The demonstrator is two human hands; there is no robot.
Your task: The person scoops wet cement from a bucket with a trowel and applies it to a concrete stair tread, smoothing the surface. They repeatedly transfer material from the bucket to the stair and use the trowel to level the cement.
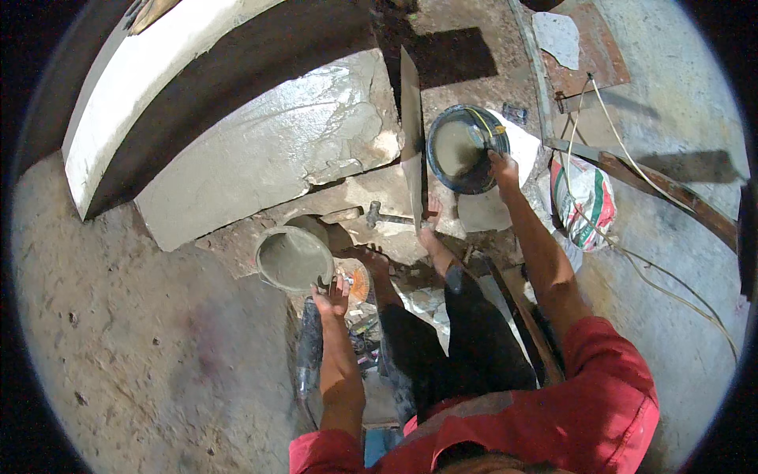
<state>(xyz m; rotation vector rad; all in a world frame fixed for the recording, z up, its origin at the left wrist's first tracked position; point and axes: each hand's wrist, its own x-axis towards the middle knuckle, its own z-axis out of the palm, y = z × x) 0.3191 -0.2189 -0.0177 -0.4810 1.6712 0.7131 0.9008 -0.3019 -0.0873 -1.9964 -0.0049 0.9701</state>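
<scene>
At the rim of a round bucket of wet grey mortar (pixel 295 257), my left hand (pixel 332 298) is turned palm up with its fingers apart. Whether it touches the rim is hard to make out. My right hand (pixel 503 168) grips the rim of a black bucket (pixel 444 180), which has cloudy water in it and a yellow strip across its top. Between the two buckets lies a hammer (pixel 387 216) on the ground, close to my bare feet. A thin upright board (pixel 411 134) stands beside the black bucket.
Ahead rises a block with wet grey plaster (pixel 260 150) below a curved white-edged wall (pixel 103 142). To the right are a white, red and green sack (pixel 586 197), a loose cable (pixel 647 268) and a wooden beam (pixel 671 193). An orange round object (pixel 359 282) sits by my left hand.
</scene>
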